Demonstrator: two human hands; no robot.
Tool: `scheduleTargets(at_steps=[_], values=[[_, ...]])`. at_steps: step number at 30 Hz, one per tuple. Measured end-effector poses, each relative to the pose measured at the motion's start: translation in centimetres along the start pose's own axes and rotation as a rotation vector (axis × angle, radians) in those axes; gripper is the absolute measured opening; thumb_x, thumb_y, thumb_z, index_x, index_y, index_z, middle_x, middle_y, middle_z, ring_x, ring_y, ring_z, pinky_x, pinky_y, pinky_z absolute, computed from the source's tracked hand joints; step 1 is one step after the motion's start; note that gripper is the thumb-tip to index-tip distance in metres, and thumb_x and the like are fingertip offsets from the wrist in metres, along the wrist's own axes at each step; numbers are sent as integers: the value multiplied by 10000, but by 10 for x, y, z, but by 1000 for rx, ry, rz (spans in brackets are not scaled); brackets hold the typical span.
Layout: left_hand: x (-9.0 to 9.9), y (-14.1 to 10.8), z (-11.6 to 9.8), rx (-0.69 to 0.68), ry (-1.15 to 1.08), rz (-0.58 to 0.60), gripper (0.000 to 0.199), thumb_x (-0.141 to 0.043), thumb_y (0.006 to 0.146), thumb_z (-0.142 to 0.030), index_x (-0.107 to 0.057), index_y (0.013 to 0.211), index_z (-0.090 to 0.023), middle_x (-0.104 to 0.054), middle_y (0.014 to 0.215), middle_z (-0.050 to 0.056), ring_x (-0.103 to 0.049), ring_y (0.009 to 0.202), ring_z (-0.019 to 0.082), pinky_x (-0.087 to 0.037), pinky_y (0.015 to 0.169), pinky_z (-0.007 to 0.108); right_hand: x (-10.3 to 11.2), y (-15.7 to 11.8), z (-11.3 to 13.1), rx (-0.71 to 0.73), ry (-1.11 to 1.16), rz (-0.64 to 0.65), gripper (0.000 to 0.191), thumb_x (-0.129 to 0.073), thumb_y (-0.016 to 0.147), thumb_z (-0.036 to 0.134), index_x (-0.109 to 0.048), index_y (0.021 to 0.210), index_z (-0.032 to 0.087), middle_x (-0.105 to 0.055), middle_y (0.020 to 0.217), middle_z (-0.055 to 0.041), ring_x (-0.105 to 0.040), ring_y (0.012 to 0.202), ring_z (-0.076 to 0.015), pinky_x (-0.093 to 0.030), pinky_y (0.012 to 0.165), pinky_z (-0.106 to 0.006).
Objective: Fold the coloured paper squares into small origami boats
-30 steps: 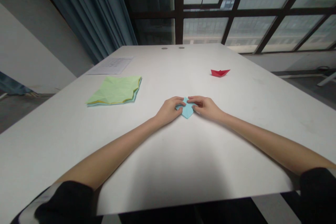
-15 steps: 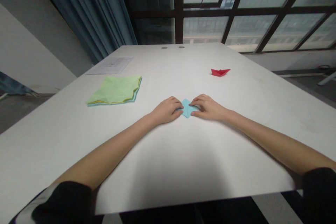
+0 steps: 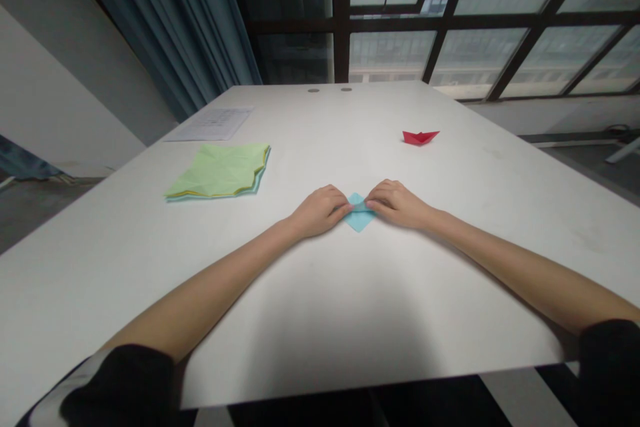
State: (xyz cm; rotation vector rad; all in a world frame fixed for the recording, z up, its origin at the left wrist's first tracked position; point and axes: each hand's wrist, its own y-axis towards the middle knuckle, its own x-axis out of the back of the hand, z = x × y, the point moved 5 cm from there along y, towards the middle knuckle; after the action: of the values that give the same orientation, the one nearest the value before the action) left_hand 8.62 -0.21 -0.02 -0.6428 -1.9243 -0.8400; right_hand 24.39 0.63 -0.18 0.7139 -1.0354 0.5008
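A small piece of light-blue folded paper lies on the white table between my two hands. A raised fold runs across its middle, and its corners point toward and away from me. My left hand is closed, with thumb and fingers pinching the paper's left end. On the opposite side my right hand pinches the right end of the same fold. Both hands cover the paper's side corners.
A stack of green, yellow and blue paper sheets lies to the left. Behind it is a printed sheet. A red paper boat stands at the right on the white table. Windows and a blue curtain lie beyond.
The blue paper's upright centre crease has given way to a crosswise raised fold. My fingertips have closed in on its two ends, and its near corner sits slightly closer to me.
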Motion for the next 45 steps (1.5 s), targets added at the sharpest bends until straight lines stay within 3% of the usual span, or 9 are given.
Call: scheduleTargets(at_steps=[5, 9, 14, 18, 24, 31, 36, 45], values=[[0, 0, 4, 138, -50, -88, 216, -446, 870, -249, -592, 1013, -180, -654, 894, 61, -568, 879, 194, -422, 808, 323, 0, 1, -3, -104, 36, -68, 262, -448, 871, 298, -665, 953, 178, -689, 848, -62, -579, 807, -191, -397, 769, -321], [-1, 0, 6, 208, -139, -129, 327, -484, 827, -187, -504, 1153, -188, -649, 872, 34, -580, 842, 178, -431, 795, 315, 0, 2, -4, -200, 46, -110, 215, -479, 844, 278, -661, 888, 172, -667, 768, -47, -577, 714, -163, -404, 692, -283], [-3, 2, 5, 117, -69, -100, 225, -458, 821, -154, -601, 991, -186, -601, 924, 51, -565, 848, 164, -439, 790, 301, -3, 3, -3, -233, 4, -128, 189, -492, 833, 263, -656, 864, 176, -647, 727, -38, -562, 670, -154, -398, 664, -273], [-5, 2, 5, 64, 32, -86, 219, -455, 829, -152, -639, 944, -186, -581, 977, 70, -551, 893, 179, -434, 813, 315, -4, 4, -1, -158, -15, -133, 226, -500, 825, 217, -619, 1013, 176, -643, 791, -46, -560, 742, -172, -405, 716, -294], [-5, 2, 4, 62, 167, -20, 278, -433, 823, -149, -656, 985, -186, -614, 936, 81, -543, 890, 210, -424, 798, 346, -8, 2, 0, -42, -104, -59, 231, -463, 833, 168, -665, 945, 184, -625, 911, -86, -534, 850, -207, -399, 789, -338], [1, -2, 6, 10, 99, 52, 388, -451, 743, -120, -625, 1083, -188, -634, 1009, 74, -524, 984, 233, -393, 861, 378, -8, 0, -1, 6, -51, -5, 341, -417, 800, 87, -657, 1033, 153, -636, 908, -95, -535, 877, -209, -407, 834, -358], [3, -7, 7, -28, -3, 24, 505, -525, 655, -112, -560, 1153, -187, -610, 1066, 70, -505, 1037, 230, -375, 909, 362, -9, -2, -5, -2, 3, 4, 385, -399, 783, 71, -650, 1065, 151, -634, 932, -94, -541, 888, -204, -409, 858, -367], [5, -6, 11, -78, 88, -99, 223, -502, 806, -136, -623, 989, -176, -660, 969, 61, -554, 947, 200, -410, 832, 347, -7, -6, -5, 50, 19, 42, 438, -412, 761, 77, -611, 1145, 149, -628, 988, -105, -538, 940, -228, -419, 858, -410]])
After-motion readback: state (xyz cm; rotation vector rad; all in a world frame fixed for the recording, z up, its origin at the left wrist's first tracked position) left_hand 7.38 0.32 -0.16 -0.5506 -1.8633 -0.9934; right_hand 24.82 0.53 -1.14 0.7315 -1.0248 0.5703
